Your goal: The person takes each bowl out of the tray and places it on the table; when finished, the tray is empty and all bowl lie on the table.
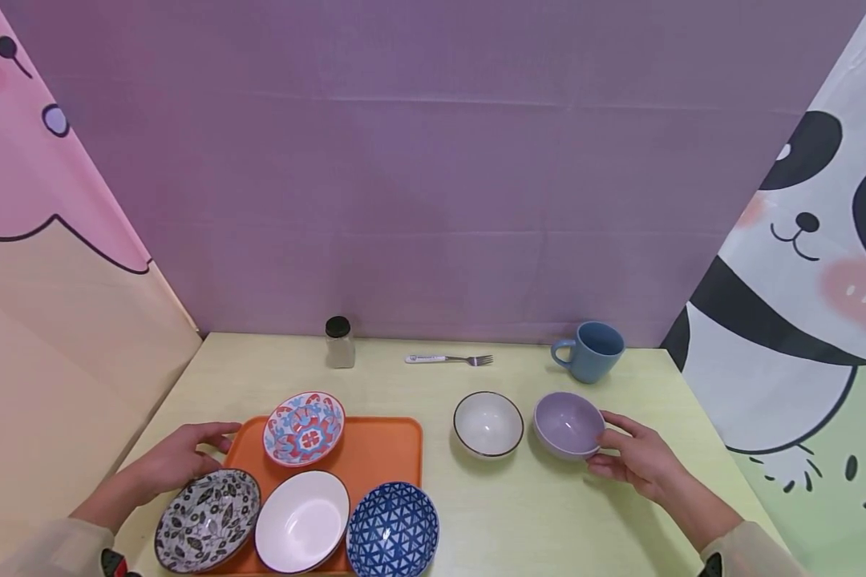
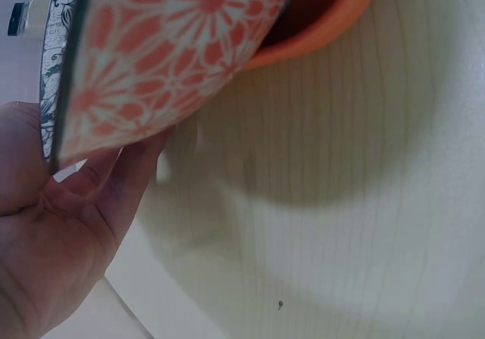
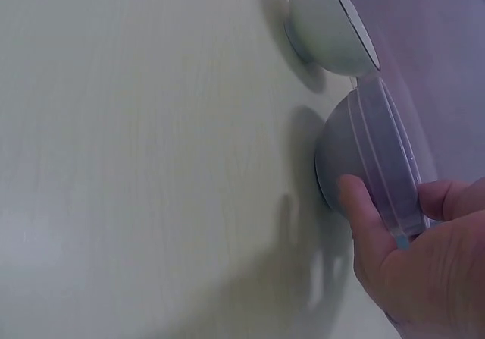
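Note:
My right hand (image 1: 642, 461) holds the purple bowl (image 1: 568, 425) at its right side, its fingers against the outer wall and over the rim. In the right wrist view, fingers (image 3: 367, 218) touch the bowl's side. A white bowl with a dark rim (image 1: 487, 425) stands just left of it. At the left edge of an orange tray (image 1: 386, 449) lies my left hand (image 1: 180, 457), fingers loosely bent near the corner. Close by is a black-and-white leaf-patterned bowl (image 1: 208, 521), red-flowered outside; it hides part of that hand in the left wrist view.
A red-and-blue patterned bowl (image 1: 304, 429), a plain white bowl (image 1: 302, 522) and a blue triangle-patterned bowl (image 1: 393, 530) stand on the tray. Farther back are a black-lidded jar (image 1: 340, 344), a fork (image 1: 447, 360) and a blue mug (image 1: 593, 353), before a purple backdrop (image 1: 433, 200).

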Tool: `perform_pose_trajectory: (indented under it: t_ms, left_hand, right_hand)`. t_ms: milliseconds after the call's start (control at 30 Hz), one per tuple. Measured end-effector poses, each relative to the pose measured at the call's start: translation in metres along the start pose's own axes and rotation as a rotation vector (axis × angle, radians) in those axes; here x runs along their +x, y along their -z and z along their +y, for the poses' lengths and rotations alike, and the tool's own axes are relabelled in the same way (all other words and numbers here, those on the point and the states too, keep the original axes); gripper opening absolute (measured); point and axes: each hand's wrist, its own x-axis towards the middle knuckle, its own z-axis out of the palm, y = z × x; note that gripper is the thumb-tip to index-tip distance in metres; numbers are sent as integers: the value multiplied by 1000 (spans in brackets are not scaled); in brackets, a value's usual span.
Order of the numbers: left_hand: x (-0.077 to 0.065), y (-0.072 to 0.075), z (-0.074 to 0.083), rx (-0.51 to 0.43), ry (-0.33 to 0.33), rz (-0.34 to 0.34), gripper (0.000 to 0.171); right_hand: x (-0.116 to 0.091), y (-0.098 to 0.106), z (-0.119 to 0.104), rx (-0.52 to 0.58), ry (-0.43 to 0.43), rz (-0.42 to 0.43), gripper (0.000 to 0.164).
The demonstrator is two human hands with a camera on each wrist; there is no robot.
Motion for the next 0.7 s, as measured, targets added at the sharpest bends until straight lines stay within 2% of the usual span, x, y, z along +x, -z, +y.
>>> perform_pose_trajectory:
  t_ms: [233, 600, 700]
  left_hand:
    - [-2, 0, 0, -6, 10, -6, 66]
    - [-1, 0, -2, -5, 7, -6, 66]
    - [1, 0, -1, -2, -4, -2, 66]
  right_hand:
    - [2, 4, 4, 21, -6, -32, 69]
    - [1, 13, 11, 52, 21, -138, 75]
    - [0, 16, 12, 14, 32, -140, 77]
